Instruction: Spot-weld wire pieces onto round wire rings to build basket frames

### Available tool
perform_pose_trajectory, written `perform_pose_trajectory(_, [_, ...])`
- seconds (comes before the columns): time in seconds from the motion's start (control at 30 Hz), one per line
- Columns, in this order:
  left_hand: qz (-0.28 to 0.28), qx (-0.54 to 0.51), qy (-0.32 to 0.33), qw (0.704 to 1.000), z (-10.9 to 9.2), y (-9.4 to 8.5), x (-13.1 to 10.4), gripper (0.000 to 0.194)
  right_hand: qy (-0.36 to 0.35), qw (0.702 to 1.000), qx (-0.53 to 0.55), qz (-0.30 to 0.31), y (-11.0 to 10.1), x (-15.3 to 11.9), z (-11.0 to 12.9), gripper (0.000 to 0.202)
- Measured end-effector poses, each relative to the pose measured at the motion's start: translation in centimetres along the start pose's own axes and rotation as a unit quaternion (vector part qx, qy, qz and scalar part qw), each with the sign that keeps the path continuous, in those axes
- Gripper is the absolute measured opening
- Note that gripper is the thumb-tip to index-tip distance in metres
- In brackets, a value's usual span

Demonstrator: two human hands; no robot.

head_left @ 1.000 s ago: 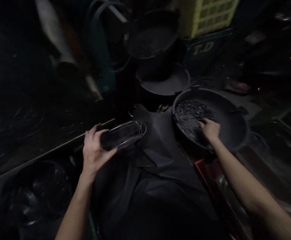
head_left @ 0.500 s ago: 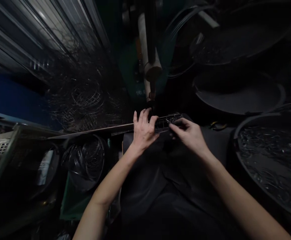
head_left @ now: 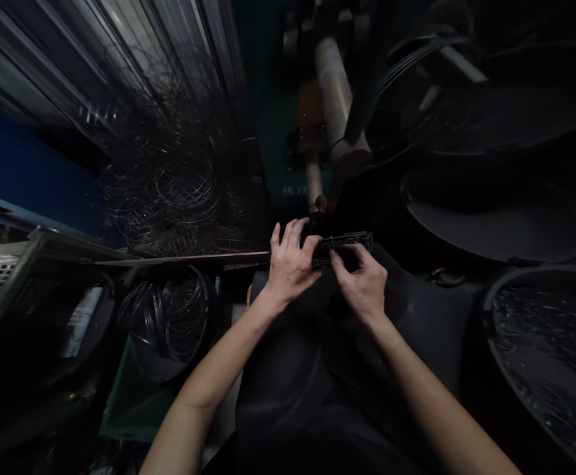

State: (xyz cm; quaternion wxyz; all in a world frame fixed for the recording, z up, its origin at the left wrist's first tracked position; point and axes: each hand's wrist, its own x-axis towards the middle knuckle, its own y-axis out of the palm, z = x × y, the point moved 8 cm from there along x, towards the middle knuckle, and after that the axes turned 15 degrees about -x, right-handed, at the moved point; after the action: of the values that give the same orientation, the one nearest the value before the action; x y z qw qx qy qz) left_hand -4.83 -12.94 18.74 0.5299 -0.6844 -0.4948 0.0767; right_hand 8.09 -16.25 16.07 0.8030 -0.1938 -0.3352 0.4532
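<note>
A dark wire frame [head_left: 357,239] lies below the metal rod of a green machine [head_left: 280,155]. My left hand [head_left: 290,264] has its thumb and fingers curved around the left end of the frame, just under the rod tip [head_left: 317,201]. Against the frame's near side, my right hand [head_left: 363,280] is closed, thumb and fingertips together; anything small between them is too dark to make out. Black cloth [head_left: 317,369] covers my lap beneath both forearms.
Tangled wire rings [head_left: 189,191] are heaped at the back left. Black wire coils [head_left: 173,310] fill a tub above a green crate [head_left: 134,402]. On the right are an open basin [head_left: 505,211] and a tub of small metal pieces [head_left: 549,343].
The view has shifted, so the machine appears farther right. My right hand has moved left along the wire frame, closer to my left hand, which keeps its grip.
</note>
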Motion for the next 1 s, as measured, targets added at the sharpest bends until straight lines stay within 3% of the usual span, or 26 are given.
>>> perform_pose_trajectory(0.63, [-0.064,-0.031,0.023,0.997,0.5,0.2,2.3,0.05,-0.067,0.996,-0.014,-0.065,-0.7,2.3,0.2,0.016])
perform_pose_trajectory(1.0, [-0.05,-0.038,0.019,0.998,1.2,1.0,3.0,0.053,-0.062,0.997,-0.012,-0.051,0.0,2.9,-0.4,0.02])
